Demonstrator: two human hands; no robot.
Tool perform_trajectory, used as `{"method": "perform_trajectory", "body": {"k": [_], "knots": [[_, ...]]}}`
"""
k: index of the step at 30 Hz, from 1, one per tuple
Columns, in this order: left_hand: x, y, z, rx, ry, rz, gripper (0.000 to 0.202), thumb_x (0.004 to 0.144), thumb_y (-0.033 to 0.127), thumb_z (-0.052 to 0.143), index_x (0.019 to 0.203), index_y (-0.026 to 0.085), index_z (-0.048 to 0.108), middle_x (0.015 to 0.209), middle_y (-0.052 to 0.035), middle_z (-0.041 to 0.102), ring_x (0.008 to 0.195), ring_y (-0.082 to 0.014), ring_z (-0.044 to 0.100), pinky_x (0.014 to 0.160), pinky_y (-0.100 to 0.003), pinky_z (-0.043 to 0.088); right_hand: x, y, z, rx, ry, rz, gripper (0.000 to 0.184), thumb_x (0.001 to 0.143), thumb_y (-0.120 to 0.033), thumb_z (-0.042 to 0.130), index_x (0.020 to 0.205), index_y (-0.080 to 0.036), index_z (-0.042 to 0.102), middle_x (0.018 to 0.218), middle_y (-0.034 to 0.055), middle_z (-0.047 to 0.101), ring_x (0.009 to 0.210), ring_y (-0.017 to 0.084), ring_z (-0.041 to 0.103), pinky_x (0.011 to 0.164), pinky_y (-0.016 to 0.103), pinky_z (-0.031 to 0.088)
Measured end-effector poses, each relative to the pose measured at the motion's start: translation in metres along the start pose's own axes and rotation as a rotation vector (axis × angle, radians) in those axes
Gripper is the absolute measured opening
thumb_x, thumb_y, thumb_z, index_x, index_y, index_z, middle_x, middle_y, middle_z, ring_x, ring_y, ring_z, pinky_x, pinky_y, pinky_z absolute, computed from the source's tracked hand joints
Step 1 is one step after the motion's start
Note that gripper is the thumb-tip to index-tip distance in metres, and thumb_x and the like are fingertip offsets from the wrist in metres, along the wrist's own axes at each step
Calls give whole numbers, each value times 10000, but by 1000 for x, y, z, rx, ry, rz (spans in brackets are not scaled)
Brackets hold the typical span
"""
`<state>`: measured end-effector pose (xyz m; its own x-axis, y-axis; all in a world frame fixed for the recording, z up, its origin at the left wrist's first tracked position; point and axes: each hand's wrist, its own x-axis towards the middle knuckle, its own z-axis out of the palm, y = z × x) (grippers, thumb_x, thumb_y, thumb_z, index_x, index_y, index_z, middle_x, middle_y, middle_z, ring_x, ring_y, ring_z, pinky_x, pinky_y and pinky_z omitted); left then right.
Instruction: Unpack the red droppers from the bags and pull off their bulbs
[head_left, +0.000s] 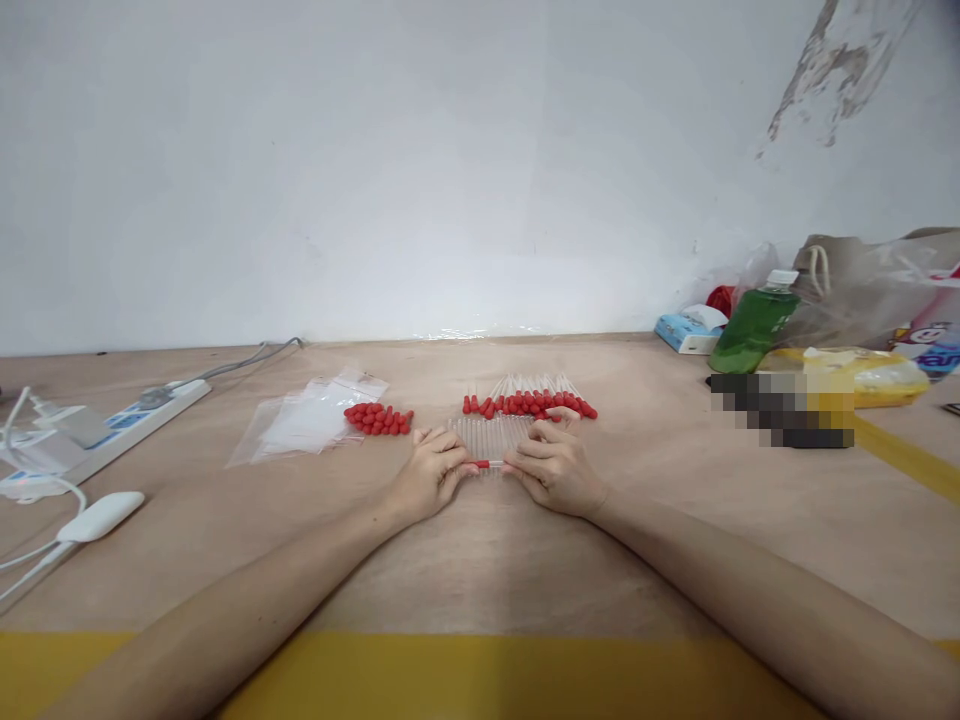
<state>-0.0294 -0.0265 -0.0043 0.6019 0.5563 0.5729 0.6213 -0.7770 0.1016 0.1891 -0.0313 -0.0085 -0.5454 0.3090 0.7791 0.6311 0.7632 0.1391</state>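
Observation:
Between the fingertips of my left hand (433,472) is a small red rubber bulb (482,464). My right hand (553,468) pinches a thin clear tube (497,464) whose end meets the bulb; how far it goes in I cannot tell. Both hands are closed, close together over a row of bare clear tubes (491,434) on the table. Left of that row lies a pile of loose red bulbs (379,420). Behind it, several droppers (534,402), clear tubes with red bulbs on, lie with their bulbs toward me.
Clear zip bags (311,418) lie left of the bulbs. A white power strip (135,428) with plugs and cables stands at the left. At the right are a green bottle (756,322), a tissue pack (688,332), plastic bags and a yellow packet (892,378). A wall closes the back.

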Motion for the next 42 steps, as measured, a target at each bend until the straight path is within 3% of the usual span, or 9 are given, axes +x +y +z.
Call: {"method": "perform_trajectory", "body": {"k": [9, 15, 21, 24, 27, 32, 36, 40, 42], "knots": [[-3, 0, -2, -7, 10, -29, 213, 861, 290, 471, 761, 186, 627, 731, -16, 567, 727, -146, 494, 700, -322, 307, -3, 0, -2, -14, -13, 32, 179, 843, -281, 482, 767, -235, 637, 574, -43, 563, 694, 112, 449, 906, 377, 169], [-1, -18, -10, -111, 239, -265, 205, 837, 310, 491, 824, 193, 658, 759, -23, 553, 725, -136, 526, 673, -263, 422, -10, 13, -10, -18, 42, 227, 170, 834, -297, 503, 770, -231, 645, 670, -25, 634, 676, 107, 487, 861, 340, 215], [2, -86, -58, 66, 451, -735, 290, 790, 267, 471, 1006, 201, 653, 837, -41, 557, 742, -168, 559, 680, -284, 458, -2, 10, -7, -5, -77, 366, 208, 854, -265, 444, 840, -215, 645, 720, -2, 647, 677, 108, 533, 827, 324, 222], [-8, -126, -74, 120, 373, -907, 354, 755, 234, 470, 1083, 192, 597, 852, -37, 610, 728, -171, 581, 696, -290, 456, 10, 7, -5, -11, -130, 419, 228, 840, -202, 416, 952, -201, 614, 809, 14, 650, 739, 122, 547, 809, 319, 231], [-18, -147, -74, 101, 289, -991, 379, 713, 286, 529, 1073, 171, 557, 857, -38, 634, 700, -160, 596, 652, -260, 454, 22, 5, 0, -58, -178, 437, 240, 830, -182, 396, 938, -190, 610, 820, 22, 652, 756, 140, 549, 797, 334, 228], [-23, -152, -68, 176, 75, -967, 240, 742, 360, 482, 826, 187, 627, 797, -35, 649, 751, -187, 592, 666, -268, 434, 29, -1, 12, -155, -261, 433, 200, 792, -164, 423, 828, -169, 620, 790, 49, 653, 751, 164, 540, 785, 366, 213], [-19, -145, -72, 269, 167, -905, 284, 783, 380, 437, 847, 185, 633, 837, -52, 650, 803, -213, 580, 707, -303, 424, 26, -9, 15, -139, -300, 409, 191, 814, -246, 445, 825, -176, 622, 783, 50, 650, 755, 170, 534, 768, 373, 213], [-4, -111, -67, 381, 385, -590, 254, 798, 348, 444, 837, 175, 627, 885, -74, 627, 877, -220, 546, 825, -345, 390, 24, -13, 15, -107, -296, 385, 307, 814, -436, 462, 777, -175, 619, 797, 56, 644, 781, 178, 517, 779, 381, 215], [9, -85, -57, 287, 295, -389, 224, 802, 319, 453, 809, 172, 622, 863, -69, 616, 872, -204, 540, 835, -332, 389, 23, -13, 15, -99, -300, 370, 365, 807, -493, 452, 749, -173, 619, 801, 61, 639, 794, 182, 508, 788, 386, 214]]}}
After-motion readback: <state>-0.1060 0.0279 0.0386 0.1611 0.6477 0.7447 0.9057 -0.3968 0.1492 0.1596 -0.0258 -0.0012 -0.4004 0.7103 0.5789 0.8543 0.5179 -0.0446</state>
